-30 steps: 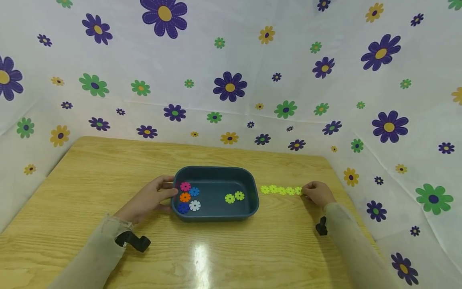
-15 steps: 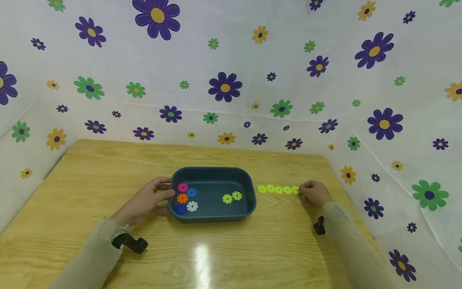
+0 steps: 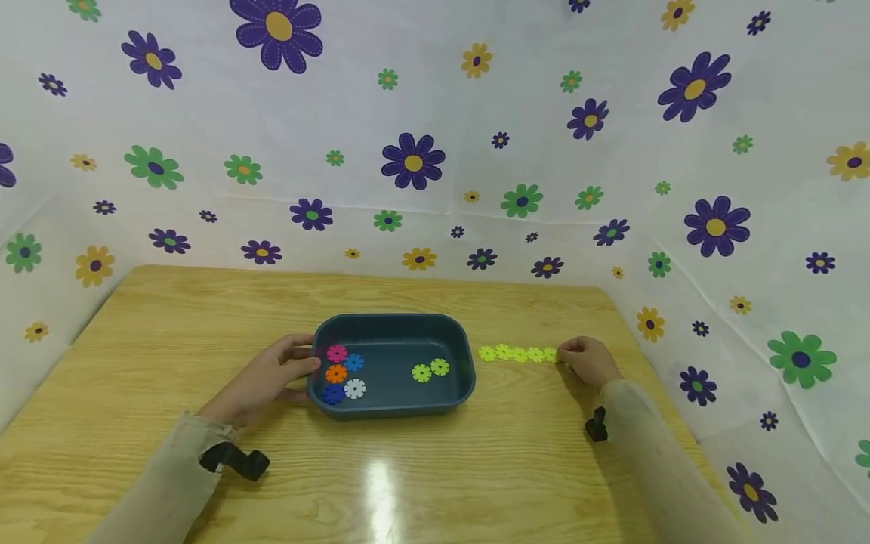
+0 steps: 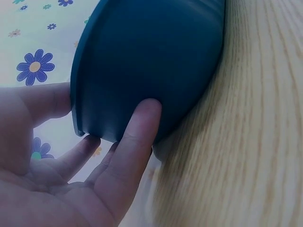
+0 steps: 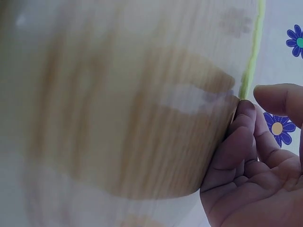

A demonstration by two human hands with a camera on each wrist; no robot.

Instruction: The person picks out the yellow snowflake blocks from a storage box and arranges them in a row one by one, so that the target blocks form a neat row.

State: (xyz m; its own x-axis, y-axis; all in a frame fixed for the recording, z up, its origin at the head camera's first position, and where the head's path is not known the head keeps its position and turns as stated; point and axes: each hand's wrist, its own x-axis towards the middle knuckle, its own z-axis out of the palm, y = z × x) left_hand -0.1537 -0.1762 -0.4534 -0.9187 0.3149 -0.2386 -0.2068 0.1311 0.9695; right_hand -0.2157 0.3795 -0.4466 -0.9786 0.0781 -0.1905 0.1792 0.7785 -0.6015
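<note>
My left hand holds the left end of a dark blue tray, thumb against its outer wall and a finger over the rim in the left wrist view. My right hand pinches the right end of a chain of several yellow-green interlocking snowflake discs. The chain lies in a row to the right of the tray; in the right wrist view it shows edge-on as a thin yellow strip by the thumb and fingertips. Inside the tray, two yellow-green discs lie close together at the right.
At the tray's left side lie a pink disc, a light blue disc, an orange disc, a dark blue disc and a white disc. A flower-patterned cloth borders the wooden table behind and at the sides.
The whole head view slides slightly left. Both hands, the tray and the disc chain keep their places relative to one another.
</note>
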